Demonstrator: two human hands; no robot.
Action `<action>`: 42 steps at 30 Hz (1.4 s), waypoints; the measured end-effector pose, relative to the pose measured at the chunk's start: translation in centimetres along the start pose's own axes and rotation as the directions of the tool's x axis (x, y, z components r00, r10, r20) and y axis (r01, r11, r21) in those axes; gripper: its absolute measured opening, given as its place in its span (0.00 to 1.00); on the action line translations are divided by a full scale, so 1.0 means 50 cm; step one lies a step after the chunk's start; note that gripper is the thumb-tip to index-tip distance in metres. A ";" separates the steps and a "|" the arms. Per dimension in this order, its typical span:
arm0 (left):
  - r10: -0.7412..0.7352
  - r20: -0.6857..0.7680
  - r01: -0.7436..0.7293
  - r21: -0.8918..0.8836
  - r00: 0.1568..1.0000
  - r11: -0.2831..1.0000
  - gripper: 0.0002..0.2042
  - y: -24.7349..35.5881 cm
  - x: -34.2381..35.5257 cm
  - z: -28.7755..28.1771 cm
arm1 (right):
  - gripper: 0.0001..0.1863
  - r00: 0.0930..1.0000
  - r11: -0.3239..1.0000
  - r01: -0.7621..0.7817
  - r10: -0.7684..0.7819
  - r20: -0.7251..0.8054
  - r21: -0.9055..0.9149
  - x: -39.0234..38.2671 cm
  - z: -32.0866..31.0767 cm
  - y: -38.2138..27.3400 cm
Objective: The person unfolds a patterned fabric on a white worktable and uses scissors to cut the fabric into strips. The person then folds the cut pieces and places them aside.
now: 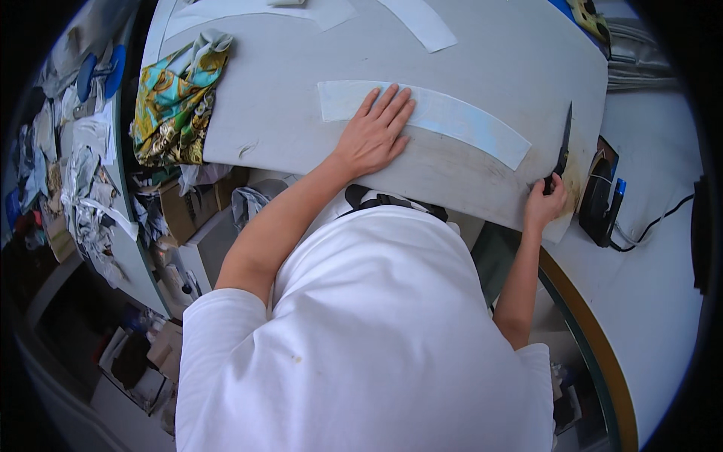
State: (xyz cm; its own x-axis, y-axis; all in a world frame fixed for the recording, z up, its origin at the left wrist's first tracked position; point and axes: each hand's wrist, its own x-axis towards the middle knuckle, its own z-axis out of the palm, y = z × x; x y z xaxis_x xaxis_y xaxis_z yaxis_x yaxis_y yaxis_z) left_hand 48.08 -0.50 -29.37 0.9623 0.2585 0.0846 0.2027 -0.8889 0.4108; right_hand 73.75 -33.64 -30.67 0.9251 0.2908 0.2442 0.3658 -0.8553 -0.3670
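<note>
A curved, pale blue-white strip [459,119] lies flat on the light grey padded work surface [279,90]. My left hand [376,132] rests on its left half, palm down, fingers stretched out. Off the strip's right end, my right hand [546,200] has its fingers closed round the handles of a pair of dark scissors [564,147]. The blades point away from me, close to the surface's right edge. Whether the scissors touch the surface I cannot tell.
Colourful patterned fabric [177,105] hangs over the left edge. More pale curved pieces [422,24] lie at the far side. Just right of the surface stands a dark iron [599,196] with a cord. Cluttered shelves [94,188] line the left.
</note>
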 end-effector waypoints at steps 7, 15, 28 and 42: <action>-0.217 -0.208 0.225 0.015 0.954 0.974 0.27 -0.075 -0.116 -0.034 | 0.21 0.999 0.998 -0.025 0.026 0.031 -0.055 0.020 0.009 0.055; -0.383 -0.411 0.458 0.098 0.827 0.884 0.16 -0.121 -0.240 -0.051 | 0.17 0.978 0.984 -0.153 0.138 0.159 0.091 0.035 0.000 0.109; -0.503 -0.411 0.595 0.128 0.760 0.793 0.10 -0.260 -0.395 -0.102 | 0.24 0.472 0.463 -0.790 0.042 0.881 0.401 -0.221 -0.106 -0.225; -0.358 0.071 0.364 -0.117 0.931 0.924 0.04 -0.222 -0.532 -0.147 | 0.27 -0.006 0.597 -0.799 -0.139 0.990 0.079 -0.478 -0.045 -0.506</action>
State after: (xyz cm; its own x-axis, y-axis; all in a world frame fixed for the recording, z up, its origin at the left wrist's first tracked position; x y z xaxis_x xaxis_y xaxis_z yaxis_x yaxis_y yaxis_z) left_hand 18.92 5.28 -29.48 0.8361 0.5323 -0.1326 0.5166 -0.6827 0.5167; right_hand 42.16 -19.94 -25.19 0.0446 0.5421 -0.8391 -0.5124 -0.7087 -0.4851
